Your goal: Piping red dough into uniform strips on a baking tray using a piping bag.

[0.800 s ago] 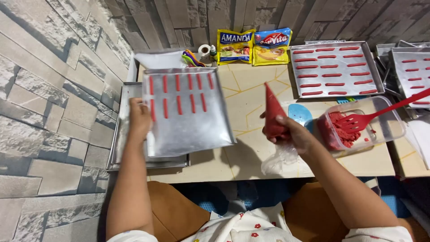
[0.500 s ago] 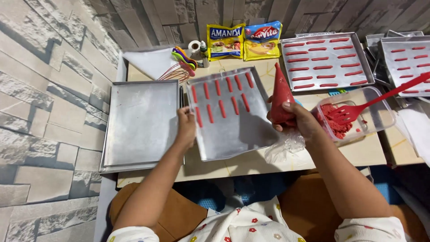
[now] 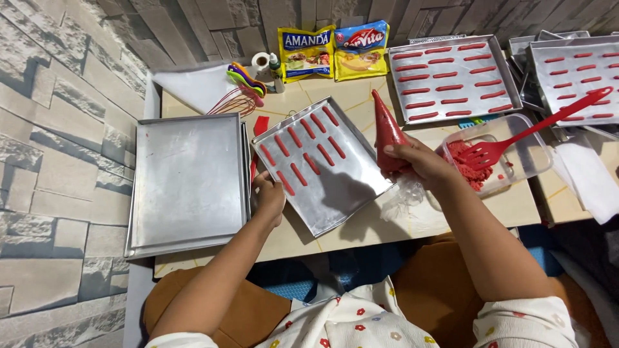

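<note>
Four flat rectangular metal baking trays show on the tabletop (image 3: 335,241): one bare tray (image 3: 187,180) at the left, one tilted tray (image 3: 322,164) in the middle, and two filled trays (image 3: 454,77) (image 3: 580,74) at the far right, with edges of more trays stacked under the last that cannot be counted. The tilted tray carries nine short red piped strips (image 3: 303,174), in a row of four and a row of five. The next tray holds fifteen strips, in three columns of five. There are two yellow food packets (image 3: 306,51), one red cone-shaped piping bag (image 3: 389,132), one clear plastic tub (image 3: 516,154), one red slotted spatula (image 3: 516,142), and two hands (image 3: 267,196) (image 3: 422,161).
</note>
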